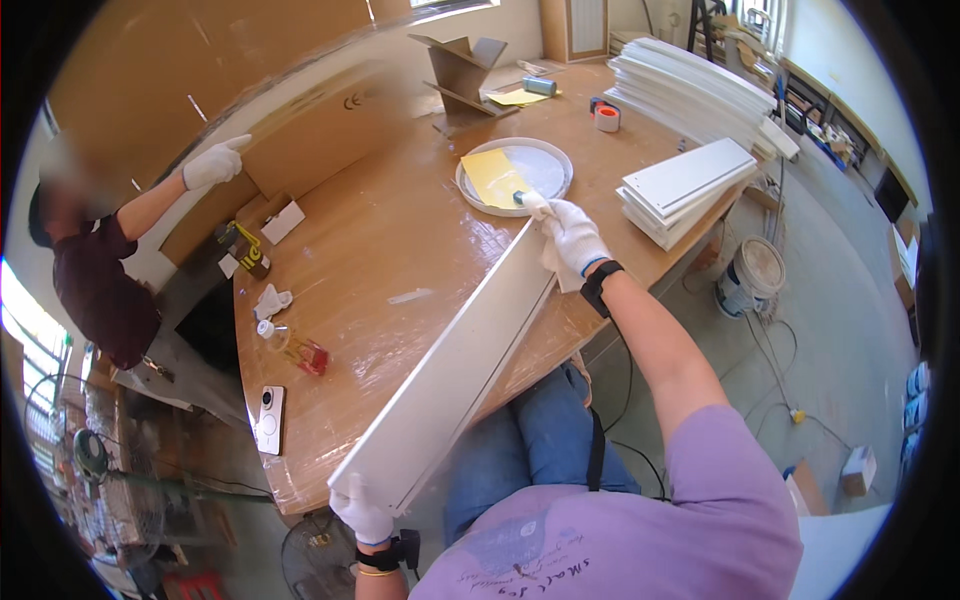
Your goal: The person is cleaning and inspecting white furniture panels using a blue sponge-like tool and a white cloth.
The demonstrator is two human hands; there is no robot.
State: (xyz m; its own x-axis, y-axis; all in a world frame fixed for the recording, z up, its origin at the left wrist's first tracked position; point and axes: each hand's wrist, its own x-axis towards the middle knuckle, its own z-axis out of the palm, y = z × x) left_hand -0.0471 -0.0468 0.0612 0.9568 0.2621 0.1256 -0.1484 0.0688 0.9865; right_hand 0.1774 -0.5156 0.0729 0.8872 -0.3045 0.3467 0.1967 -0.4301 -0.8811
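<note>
A long white board [450,365] slants across the near edge of the table, over my lap. My left hand [362,508], in a white glove, is closed on its lower near end. At the far end my gloved right hand [576,236] is closed at the board's corner, with a pale cloth [552,262] hanging under its fingers. Whether those fingers grip the board, the cloth or both is hard to see. Just beyond them, a round white tray [560,162] holds a sheet of yellow paper [492,178], with a small dark-tipped object at the paper's edge.
White boards [690,185] are stacked at the table's right edge, with a taller wrapped stack [690,95] behind. Tape [606,117] lies nearby. Leftward are a bottle of red liquid [300,350] and a phone [270,420]. A bucket [752,275] stands on the floor. Another person [100,270] reaches out at left.
</note>
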